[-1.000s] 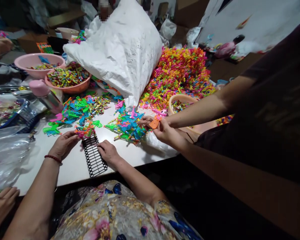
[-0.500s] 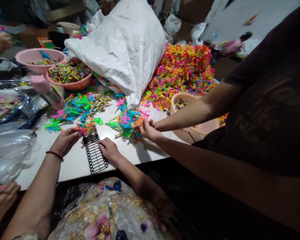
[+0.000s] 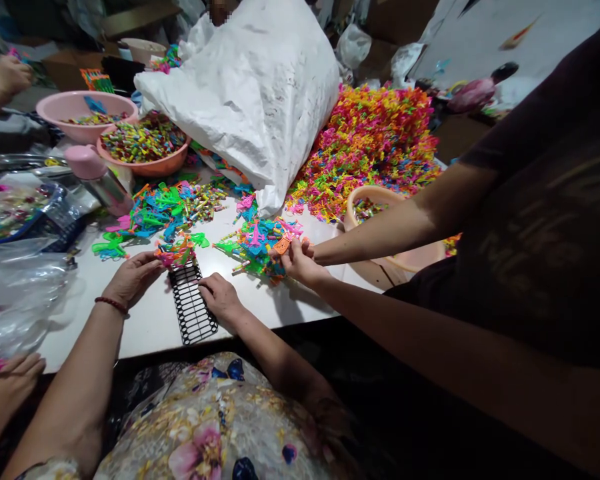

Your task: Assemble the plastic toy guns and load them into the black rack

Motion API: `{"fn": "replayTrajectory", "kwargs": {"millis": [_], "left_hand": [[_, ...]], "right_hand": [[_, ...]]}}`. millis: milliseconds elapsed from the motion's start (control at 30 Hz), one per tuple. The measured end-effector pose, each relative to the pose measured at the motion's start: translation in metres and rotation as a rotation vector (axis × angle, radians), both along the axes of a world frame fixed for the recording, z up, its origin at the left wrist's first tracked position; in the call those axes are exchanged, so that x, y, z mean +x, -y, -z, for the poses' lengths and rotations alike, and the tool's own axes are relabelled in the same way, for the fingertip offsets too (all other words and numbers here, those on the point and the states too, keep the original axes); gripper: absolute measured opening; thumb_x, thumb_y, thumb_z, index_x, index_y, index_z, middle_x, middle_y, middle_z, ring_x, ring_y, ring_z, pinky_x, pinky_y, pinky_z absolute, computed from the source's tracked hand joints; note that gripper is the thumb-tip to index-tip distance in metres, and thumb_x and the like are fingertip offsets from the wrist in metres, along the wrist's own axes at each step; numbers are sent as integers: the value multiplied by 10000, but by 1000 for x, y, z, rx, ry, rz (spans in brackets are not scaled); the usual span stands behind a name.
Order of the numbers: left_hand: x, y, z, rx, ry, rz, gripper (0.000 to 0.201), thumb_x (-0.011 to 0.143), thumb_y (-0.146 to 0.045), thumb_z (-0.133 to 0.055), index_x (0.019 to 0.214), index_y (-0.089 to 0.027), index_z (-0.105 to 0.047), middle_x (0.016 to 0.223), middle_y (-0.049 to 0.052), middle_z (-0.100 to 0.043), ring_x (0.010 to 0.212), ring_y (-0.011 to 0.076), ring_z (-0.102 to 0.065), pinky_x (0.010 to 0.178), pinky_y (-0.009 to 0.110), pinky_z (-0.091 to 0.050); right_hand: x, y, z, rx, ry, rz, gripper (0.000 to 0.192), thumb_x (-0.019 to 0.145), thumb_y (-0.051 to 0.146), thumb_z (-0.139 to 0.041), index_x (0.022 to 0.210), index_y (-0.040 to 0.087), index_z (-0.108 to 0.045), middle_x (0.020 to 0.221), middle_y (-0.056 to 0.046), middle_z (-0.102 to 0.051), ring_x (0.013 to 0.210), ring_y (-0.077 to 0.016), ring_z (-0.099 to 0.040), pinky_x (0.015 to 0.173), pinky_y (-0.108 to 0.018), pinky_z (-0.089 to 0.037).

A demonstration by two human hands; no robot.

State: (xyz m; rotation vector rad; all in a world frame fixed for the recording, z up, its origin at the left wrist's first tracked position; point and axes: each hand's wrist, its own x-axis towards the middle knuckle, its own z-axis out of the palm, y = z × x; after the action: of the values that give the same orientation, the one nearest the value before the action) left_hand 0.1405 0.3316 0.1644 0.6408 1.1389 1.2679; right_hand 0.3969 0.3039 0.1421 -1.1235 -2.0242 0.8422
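A black plastic grid rack (image 3: 194,310) lies on the white table in front of me. At its far end sits a small heap of orange, pink and green plastic toy pieces (image 3: 177,252). My left hand (image 3: 136,279), with a dark red bead bracelet, has its thumb and fingers pinched at the left side of this heap; the exact piece between them is too small to make out. My right hand (image 3: 221,299) has its curled fingers on the rack's right edge. A green toy piece (image 3: 200,240) lies just beyond the rack.
At right, a co-worker's hands (image 3: 297,259) hold an orange toy piece over a mixed pile (image 3: 255,243). Behind stand a white sack (image 3: 260,87), a large colourful heap (image 3: 375,140), an orange bowl (image 3: 150,167), a pink bowl (image 3: 50,113) and a pink-lidded flask (image 3: 95,177).
The view has shifted slightly. My hands keep nearly the same places at the rack. In the co-worker's hands, the orange piece has turned a little, with a pink piece beside it.
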Motion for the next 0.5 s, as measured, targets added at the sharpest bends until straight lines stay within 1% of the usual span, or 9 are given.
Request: {"fn": "replayTrajectory", "kwargs": {"millis": [200, 367, 500], "left_hand": [[1, 0, -1, -6, -9, -13, 394, 618, -143, -887, 975, -163, -721, 957, 43, -753, 845, 130, -702, 797, 208, -586], [0, 0, 0, -1, -10, -5, 384, 629, -162, -886, 977, -162, -723, 975, 39, -750, 862, 122, -697, 825, 199, -578], [1, 0, 0, -4, 2, -6, 368, 644, -155, -877, 977, -159, -721, 966, 38, -748, 852, 118, -699, 818, 189, -578]], "right_hand": [[0, 0, 0, -27, -1, 0, 178, 987, 230, -540, 1084, 225, -688, 1017, -28, -635, 990, -140, -611, 930, -261, -482], [0, 0, 0, -24, 7, -4, 176, 990, 231, -535, 1076, 226, -688, 1012, -31, -638, 990, -144, -612, 936, -267, -483], [0, 0, 0, -21, -1, -4, 180, 984, 228, -545, 1087, 218, -693, 1008, -33, -635, 983, -143, -617, 928, -258, -486]]}}
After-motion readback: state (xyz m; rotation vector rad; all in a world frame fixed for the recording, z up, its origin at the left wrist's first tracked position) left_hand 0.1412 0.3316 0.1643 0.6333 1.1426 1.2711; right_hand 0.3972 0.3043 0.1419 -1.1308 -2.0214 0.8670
